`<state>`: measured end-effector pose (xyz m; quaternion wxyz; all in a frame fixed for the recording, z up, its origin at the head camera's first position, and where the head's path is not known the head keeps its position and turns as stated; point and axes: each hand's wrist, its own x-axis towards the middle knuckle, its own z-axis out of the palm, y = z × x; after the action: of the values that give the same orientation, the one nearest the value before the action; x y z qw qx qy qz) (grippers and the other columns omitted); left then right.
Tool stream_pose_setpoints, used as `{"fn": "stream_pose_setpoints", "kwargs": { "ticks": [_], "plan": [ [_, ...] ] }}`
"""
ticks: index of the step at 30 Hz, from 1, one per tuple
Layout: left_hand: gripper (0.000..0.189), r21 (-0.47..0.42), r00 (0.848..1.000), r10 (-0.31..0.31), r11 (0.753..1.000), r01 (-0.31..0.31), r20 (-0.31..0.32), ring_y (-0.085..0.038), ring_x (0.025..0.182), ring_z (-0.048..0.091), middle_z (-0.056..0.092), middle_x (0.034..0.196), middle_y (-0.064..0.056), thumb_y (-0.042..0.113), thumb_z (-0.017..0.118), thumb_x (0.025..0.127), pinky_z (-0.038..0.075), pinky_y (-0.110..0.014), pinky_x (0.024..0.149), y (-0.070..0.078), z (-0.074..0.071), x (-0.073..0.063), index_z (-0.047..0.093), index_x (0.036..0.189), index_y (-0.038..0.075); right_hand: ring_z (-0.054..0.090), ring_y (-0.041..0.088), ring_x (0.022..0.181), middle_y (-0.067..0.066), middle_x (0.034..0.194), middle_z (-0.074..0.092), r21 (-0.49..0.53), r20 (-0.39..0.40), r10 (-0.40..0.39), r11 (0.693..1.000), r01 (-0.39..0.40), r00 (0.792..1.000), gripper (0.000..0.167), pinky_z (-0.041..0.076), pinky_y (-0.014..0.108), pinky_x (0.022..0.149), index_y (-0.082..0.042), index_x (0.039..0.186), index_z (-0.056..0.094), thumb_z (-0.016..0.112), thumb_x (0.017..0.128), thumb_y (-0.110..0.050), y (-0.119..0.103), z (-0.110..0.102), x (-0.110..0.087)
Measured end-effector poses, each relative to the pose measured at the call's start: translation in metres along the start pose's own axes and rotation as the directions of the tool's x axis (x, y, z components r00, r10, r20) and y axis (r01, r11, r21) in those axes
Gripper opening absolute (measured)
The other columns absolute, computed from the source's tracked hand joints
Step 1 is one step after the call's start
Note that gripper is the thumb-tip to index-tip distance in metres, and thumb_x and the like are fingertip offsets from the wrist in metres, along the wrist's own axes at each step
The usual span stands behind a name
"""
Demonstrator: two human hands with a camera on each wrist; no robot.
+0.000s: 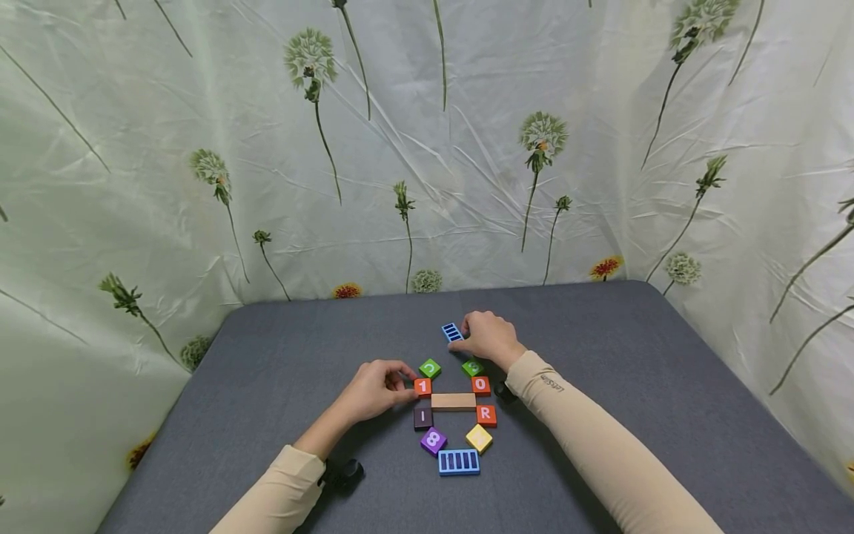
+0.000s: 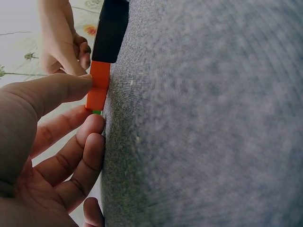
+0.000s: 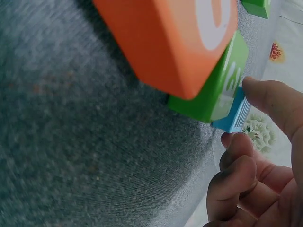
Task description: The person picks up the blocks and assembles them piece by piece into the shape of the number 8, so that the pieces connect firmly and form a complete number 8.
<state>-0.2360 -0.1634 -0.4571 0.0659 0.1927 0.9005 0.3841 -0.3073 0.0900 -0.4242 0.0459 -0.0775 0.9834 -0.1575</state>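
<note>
My left hand [image 1: 376, 389] pinches the orange block marked 1 [image 1: 422, 387] between thumb and forefinger; the left wrist view shows this orange block [image 2: 98, 85] standing on the cloth. Farther back, my right hand [image 1: 490, 337] holds a blue slotted block [image 1: 452, 333] by its right end, thumb on the near side. In the right wrist view that blue block [image 3: 232, 116] is partly hidden behind a green block [image 3: 213, 90]. Two green blocks, the left one [image 1: 430, 368] and the right one [image 1: 473, 368], lie between the hands. A plain wooden plank [image 1: 454, 402] joins the two sides of the ring of blocks.
On the grey cloth [image 1: 320, 334] are orange blocks marked 0 [image 1: 481, 385] and R [image 1: 486, 415], a dark block [image 1: 423, 419], a purple 8 block [image 1: 434, 441], a yellow block [image 1: 479, 438] and a second blue slotted block [image 1: 459, 462]. A flower-print curtain [image 1: 467, 148] hangs behind.
</note>
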Motion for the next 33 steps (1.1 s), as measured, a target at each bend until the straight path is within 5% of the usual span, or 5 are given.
{"fn": "stream_pose_setpoints", "kwargs": {
  "ticks": [8, 17, 33],
  "plan": [
    [0.018, 0.0, 1.0, -0.011, 1.0, 0.011, -0.002, -0.009, 0.064, 0.054, 0.063, 0.075, 0.004, 0.018, 0.086, 0.092, 0.043, -0.024, 0.056, 0.001, 0.0, 0.0, 0.078, 0.107, 0.012, 0.058, 0.018, 0.072, 0.002, 0.086, 0.067, 0.005, 0.009, -0.02, 1.0, 0.019, 1.0, 0.026, 0.044, 0.034, 0.064, -0.014, 0.091, 0.072, 0.085, 0.092, -0.036, 0.001, -0.003, -0.001],
    [0.019, 0.008, 0.999, -0.034, 0.999, 0.034, -0.004, -0.01, 0.064, 0.054, 0.063, 0.075, 0.004, 0.018, 0.087, 0.091, 0.043, -0.025, 0.057, 0.003, 0.0, 0.0, 0.079, 0.107, 0.012, 0.061, 0.017, 0.076, 0.003, 0.096, 0.074, 0.02, 0.044, -0.11, 0.994, 0.109, 0.993, 0.025, 0.053, 0.036, 0.072, -0.013, 0.107, 0.079, 0.086, 0.091, -0.031, 0.007, -0.005, 0.001],
    [0.019, 0.0, 1.0, -0.028, 1.0, 0.028, -0.002, -0.01, 0.064, 0.054, 0.063, 0.076, 0.004, 0.017, 0.086, 0.092, 0.043, -0.025, 0.057, 0.003, 0.0, 0.0, 0.078, 0.108, 0.011, 0.058, 0.013, 0.07, -0.002, 0.081, 0.067, 0.098, 0.106, -0.191, 0.979, 0.181, 0.976, 0.023, 0.042, 0.029, 0.062, -0.019, 0.114, 0.079, 0.084, 0.095, -0.031, 0.014, -0.007, 0.002]
  ]
}}
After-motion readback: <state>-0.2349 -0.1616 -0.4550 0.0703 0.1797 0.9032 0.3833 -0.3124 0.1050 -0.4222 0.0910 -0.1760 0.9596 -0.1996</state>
